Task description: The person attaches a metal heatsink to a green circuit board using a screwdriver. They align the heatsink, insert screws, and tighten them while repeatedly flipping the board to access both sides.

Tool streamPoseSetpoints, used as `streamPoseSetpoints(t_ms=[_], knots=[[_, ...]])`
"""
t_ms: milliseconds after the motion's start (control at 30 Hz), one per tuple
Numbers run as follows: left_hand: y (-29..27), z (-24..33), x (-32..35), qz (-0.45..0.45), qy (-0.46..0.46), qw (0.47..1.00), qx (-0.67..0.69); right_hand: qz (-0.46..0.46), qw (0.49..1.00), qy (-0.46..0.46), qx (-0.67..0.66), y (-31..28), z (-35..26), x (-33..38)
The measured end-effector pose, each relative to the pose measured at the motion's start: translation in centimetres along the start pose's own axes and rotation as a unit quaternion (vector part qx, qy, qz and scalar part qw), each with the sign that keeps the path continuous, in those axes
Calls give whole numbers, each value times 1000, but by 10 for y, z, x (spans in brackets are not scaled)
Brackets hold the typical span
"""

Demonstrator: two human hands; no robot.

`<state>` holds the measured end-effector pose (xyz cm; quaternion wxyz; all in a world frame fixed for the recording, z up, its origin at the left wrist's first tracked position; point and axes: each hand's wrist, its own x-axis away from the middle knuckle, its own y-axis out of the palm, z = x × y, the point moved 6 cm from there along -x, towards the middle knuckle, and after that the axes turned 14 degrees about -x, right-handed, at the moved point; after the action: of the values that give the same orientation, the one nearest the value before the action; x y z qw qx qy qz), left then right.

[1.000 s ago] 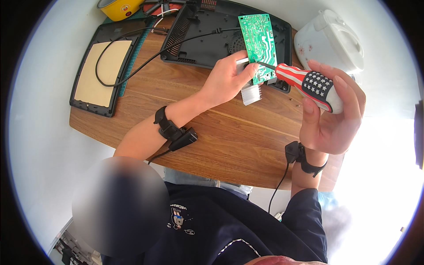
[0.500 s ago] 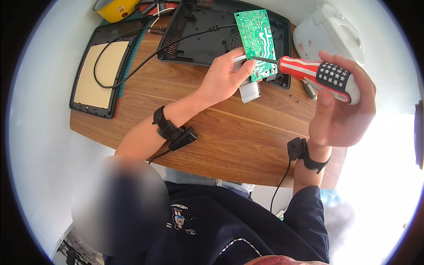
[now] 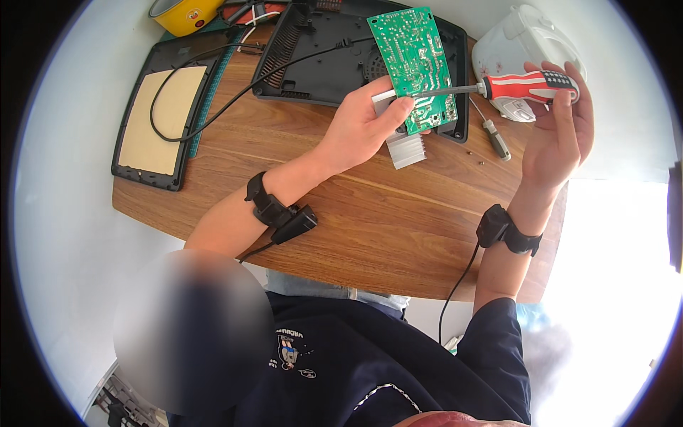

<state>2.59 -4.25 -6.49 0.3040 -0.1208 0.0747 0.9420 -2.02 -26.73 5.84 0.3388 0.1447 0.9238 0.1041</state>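
My left hand (image 3: pixel 366 127) is closed on the lower left edge of a green circuit board (image 3: pixel 415 64), which it holds up with the soldered side showing. A silver finned heat sink (image 3: pixel 406 151) sticks out below the board. My right hand (image 3: pixel 558 139) grips the red, white and black handle of a screwdriver (image 3: pixel 523 87). The screwdriver's shaft lies across the board, its tip by my left thumb; whether the tip touches the board I cannot tell.
Behind the board lies a black plastic housing (image 3: pixel 306 71) with a black cable. At left is a black panel with a beige sheet (image 3: pixel 158 121). A second, smaller screwdriver (image 3: pixel 496 139), small screws (image 3: pixel 482 163), a white rice cooker (image 3: pixel 523 43) and a yellow pot (image 3: pixel 186 16) stand or lie about.
My right hand has drawn back and its wrist has turned, so more of the screwdriver's shaft shows. The circuit board has tilted slightly in my left hand.
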Motion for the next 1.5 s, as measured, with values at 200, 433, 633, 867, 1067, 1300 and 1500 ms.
streamPoseSetpoints(t_ms=[200, 433, 633, 867, 1067, 1300, 1500], knots=[[0, 1, 2, 0, 20, 999, 29, 23, 998, 55, -30, -3, 18, -1], [1, -3, 2, 7, 11, 999, 41, 39, 995, 85, -38, -9, 28, -1], [-3, -8, 2, 11, 1, 1000, -12, 34, 993, 101, -40, -11, 33, -2], [-1, -4, 3, 3, 11, 1000, 12, 33, 993, 105, -31, -12, 35, -2], [-2, -7, 2, 6, 6, 1000, 3, 34, 995, 93, -18, -11, 33, -1], [-1, -8, 2, 8, 3, 1000, 6, 22, 996, 77, -25, -9, 30, -1], [-3, -13, 1, 16, -5, 1000, -21, -6, 999, 38, -1, -4, 21, -1]])
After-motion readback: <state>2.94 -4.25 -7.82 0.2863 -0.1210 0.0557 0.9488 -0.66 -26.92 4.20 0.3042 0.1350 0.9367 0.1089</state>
